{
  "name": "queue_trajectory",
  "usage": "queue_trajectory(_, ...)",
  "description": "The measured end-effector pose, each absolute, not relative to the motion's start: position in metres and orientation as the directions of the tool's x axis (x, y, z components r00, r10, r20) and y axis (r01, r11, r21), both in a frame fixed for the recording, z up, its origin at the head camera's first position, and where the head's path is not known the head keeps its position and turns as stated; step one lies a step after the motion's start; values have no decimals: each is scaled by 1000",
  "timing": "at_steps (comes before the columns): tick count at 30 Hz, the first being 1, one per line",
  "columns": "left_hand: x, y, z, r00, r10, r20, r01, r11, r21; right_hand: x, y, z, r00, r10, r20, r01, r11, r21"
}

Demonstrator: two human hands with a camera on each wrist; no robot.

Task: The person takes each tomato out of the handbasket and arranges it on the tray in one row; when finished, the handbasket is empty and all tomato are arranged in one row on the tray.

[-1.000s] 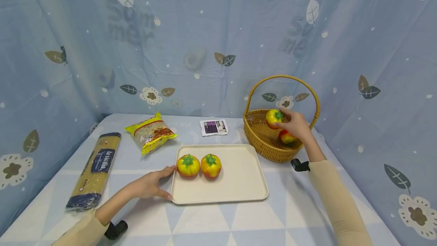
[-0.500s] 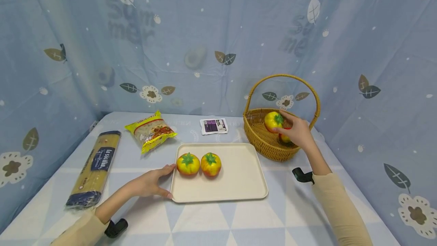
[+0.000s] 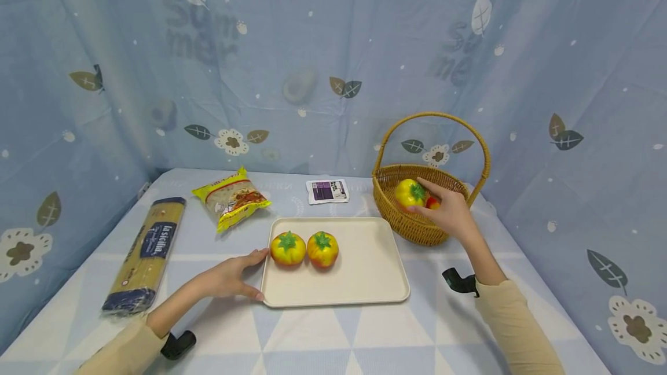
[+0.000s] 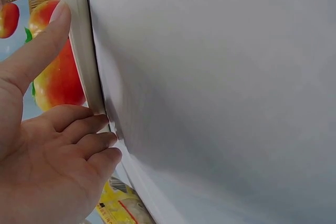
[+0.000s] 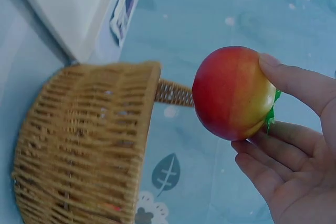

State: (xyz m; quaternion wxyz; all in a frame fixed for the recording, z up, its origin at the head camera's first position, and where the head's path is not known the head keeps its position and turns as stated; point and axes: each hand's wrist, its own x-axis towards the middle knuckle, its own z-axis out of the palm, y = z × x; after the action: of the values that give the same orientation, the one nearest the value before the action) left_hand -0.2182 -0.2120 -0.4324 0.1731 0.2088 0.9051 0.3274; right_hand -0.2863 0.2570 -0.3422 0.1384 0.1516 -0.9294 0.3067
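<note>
The right hand (image 3: 449, 211) pinches a yellow-red fruit with green leaves (image 3: 409, 194) above the wicker basket (image 3: 411, 227). In the right wrist view the thumb and fingers of the hand (image 5: 299, 145) hold that fruit (image 5: 231, 93) above the basket's rim (image 5: 149, 108). Another red fruit (image 3: 432, 203) lies inside the basket, partly hidden by the hand. At the left, the left hand (image 3: 229, 278) touches the left edge of the cream tray (image 3: 365, 265) with spread thumb and fingers. Two similar fruits (image 3: 288, 249), (image 3: 322, 250) sit side by side on the tray's left half.
Behind the tray lie a yellow noodle packet (image 3: 233, 200) and a small white-purple sachet (image 3: 327, 191). A long pasta pack (image 3: 147, 253) lies at the far left. The basket's tall handle (image 3: 432, 114) arches above it. A blue patterned curtain (image 3: 312, 33) hangs behind.
The right hand has moved left with its fruit, from over the basket's middle toward its left side. The left hand has stayed at the tray's edge.
</note>
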Motion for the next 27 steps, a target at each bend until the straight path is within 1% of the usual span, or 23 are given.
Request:
queue_trajectory(5,-219,-211,-432,-855,486,-180,263,706,658,-278,247,-343,-899,-227,375,-405,757,-513)
queue_trajectory(9,-220,-212,-433,-858,483,-178,260,705,660,-272,238,-346,-887,-257,383,-438,732,-521)
queue_trajectory(19,-219,-211,-431,-857,480,-189,248,704,665,-266,216,-363,-842,-350,411,-531,674,-514)
queue_trajectory(23,-216,-211,-430,-853,487,-187,251,698,671,-266,208,-367,-842,-366,397,-536,652,-537)
queue_trajectory(27,-216,-211,-430,-854,485,-187,247,695,675,-266,201,-371,-845,-373,384,-533,659,-531)
